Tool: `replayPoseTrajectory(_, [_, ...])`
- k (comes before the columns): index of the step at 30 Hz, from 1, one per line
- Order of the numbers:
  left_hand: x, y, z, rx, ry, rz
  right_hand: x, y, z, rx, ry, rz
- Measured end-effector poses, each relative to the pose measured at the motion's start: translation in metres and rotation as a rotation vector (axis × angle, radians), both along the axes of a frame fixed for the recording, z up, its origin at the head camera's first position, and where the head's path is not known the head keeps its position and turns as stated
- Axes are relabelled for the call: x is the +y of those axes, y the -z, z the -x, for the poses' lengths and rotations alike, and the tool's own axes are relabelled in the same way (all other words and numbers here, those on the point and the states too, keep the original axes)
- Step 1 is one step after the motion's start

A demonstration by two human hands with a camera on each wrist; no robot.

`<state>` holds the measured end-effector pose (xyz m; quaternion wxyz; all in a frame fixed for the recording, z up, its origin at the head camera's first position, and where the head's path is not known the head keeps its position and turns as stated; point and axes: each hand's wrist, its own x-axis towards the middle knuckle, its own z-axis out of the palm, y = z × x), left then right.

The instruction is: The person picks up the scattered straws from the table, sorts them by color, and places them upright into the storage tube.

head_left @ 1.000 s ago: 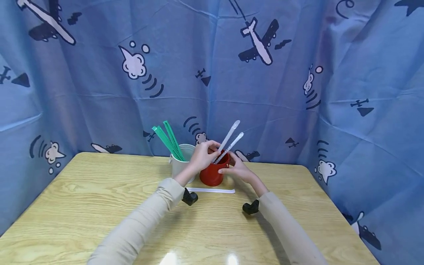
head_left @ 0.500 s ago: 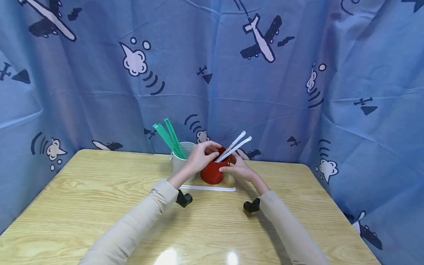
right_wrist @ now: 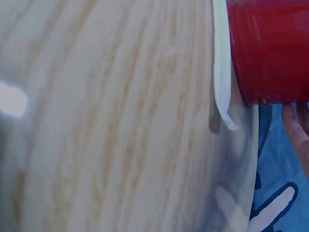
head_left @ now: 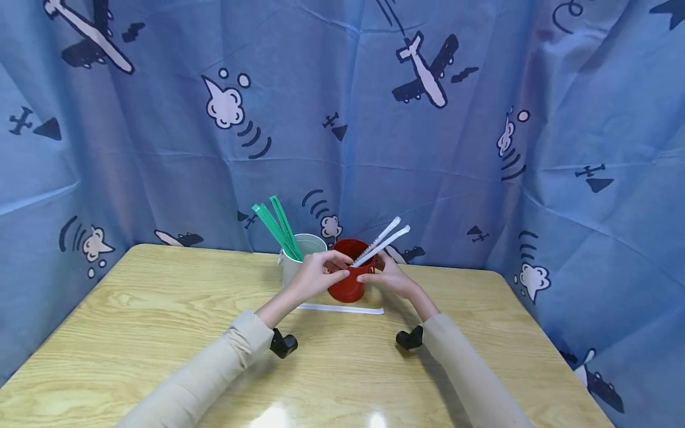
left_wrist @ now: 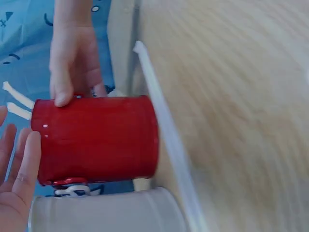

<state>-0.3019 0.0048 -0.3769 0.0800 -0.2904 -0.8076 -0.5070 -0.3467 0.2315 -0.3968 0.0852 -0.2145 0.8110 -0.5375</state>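
A small red bucket [head_left: 346, 289] stands near the table's far edge with two white paper-wrapped straws [head_left: 393, 235] leaning right out of it. My right hand [head_left: 395, 277] holds the bucket's right side, its thumb in front near the rim. At the left of the rim is my left hand [head_left: 317, 277]; in the left wrist view its loosely spread fingers [left_wrist: 30, 162] hold nothing, close to the red bucket [left_wrist: 96, 137]. Another white wrapped straw [head_left: 348, 308] lies on the table in front of the bucket.
A white bucket [head_left: 289, 274] stands just left of the red one, partly hidden by my left hand. Several green wrapped straws [head_left: 274, 226] lean left out of it. Behind the wooden table [head_left: 160, 309] hangs a blue curtain [head_left: 176, 131] printed with planes.
The two white straws have dropped lower and tipped right in the red bucket. My left hand has come away from them, moving slightly left and down. The right hand keeps its hold.
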Motion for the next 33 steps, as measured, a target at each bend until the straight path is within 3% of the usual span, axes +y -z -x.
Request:
replayPoseTrajectory(7, [-0.009, 0.018, -0.008, -0.031, 0.075, 0.07, 0.0, 0.0, -0.001, 0.017, 0.009, -0.005])
replayPoseTrajectory(11, [-0.013, 0.027, -0.008, -0.052, 0.132, 0.186, 0.0, 0.0, 0.0, 0.017, 0.007, -0.007])
replayPoseTrajectory(15, [-0.018, 0.033, -0.007, -0.116, 0.167, 0.348, 0.001, 0.0, 0.001, 0.013, 0.01, 0.008])
replayPoseTrajectory(21, [-0.023, 0.037, -0.004, -0.179, 0.153, 0.502, -0.001, 0.0, 0.001, 0.017, 0.002, 0.003])
replayPoseTrajectory(27, [-0.02, 0.043, -0.004, -0.113, 0.129, 0.57, 0.0, 0.002, 0.002, 0.008, 0.0, 0.001])
replayPoseTrajectory(33, [-0.015, 0.045, -0.008, -0.072, 0.043, 0.613, 0.0, 0.002, 0.003, 0.011, 0.002, 0.008])
